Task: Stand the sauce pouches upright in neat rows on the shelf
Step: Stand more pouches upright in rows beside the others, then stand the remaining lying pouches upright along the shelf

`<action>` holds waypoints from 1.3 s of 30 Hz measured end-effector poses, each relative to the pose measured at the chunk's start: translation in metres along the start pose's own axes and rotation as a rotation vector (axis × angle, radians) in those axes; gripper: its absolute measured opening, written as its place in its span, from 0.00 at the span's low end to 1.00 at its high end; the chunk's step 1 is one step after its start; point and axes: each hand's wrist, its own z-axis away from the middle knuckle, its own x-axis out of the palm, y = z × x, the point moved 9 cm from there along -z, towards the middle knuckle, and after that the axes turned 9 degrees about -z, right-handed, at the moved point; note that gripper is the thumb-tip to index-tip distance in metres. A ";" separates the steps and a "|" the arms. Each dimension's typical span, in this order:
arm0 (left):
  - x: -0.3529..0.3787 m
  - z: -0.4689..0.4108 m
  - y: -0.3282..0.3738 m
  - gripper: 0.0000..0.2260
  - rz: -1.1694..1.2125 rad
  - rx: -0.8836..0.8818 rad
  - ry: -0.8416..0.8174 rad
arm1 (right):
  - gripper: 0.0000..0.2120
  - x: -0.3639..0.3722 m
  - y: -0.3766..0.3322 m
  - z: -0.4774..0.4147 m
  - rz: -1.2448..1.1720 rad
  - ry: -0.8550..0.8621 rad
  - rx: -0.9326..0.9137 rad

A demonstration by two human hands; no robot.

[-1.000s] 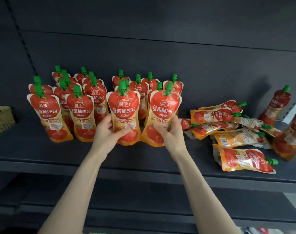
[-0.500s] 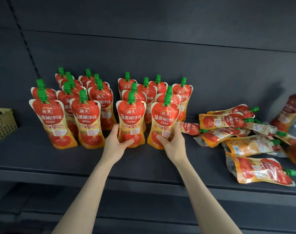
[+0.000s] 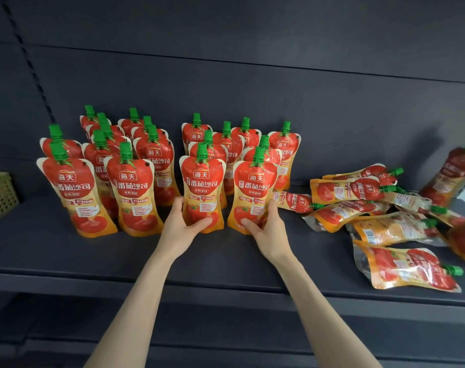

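Apparently both hands (image 3: 183, 229) on pouches (image 3: 202, 187)

Sauce pouches (image 3: 201, 192): red tomato print w/ orange-yellow lower half, white lettering, green caps (image 3: 201, 151). Shelf (image 3: 226, 261): matte dark grey; back panel same. Basket (image 3: 0, 197), far left: tan, perforated grid pattern.

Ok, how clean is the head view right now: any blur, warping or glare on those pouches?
Head view: the two front pouches, one in the left hand, one in the right hand, read sharp; wide-angle warping bends the shelf edge and smears the pouch leaning at far right; soft glare sits on the nearest lying pouch; the back panel is dim and featureless.
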 end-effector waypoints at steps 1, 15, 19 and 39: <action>0.000 0.000 0.000 0.27 -0.002 0.003 0.009 | 0.27 0.001 0.001 0.000 -0.003 -0.005 0.005; -0.007 0.022 0.000 0.35 -0.175 0.070 0.125 | 0.31 -0.017 -0.002 0.011 0.198 0.049 0.009; -0.005 0.052 0.016 0.28 -0.221 0.158 0.249 | 0.19 -0.045 -0.016 0.023 0.244 0.103 -0.051; 0.249 -0.036 0.176 0.12 -0.173 0.353 -0.029 | 0.12 -0.284 0.005 -0.059 0.526 0.196 -0.084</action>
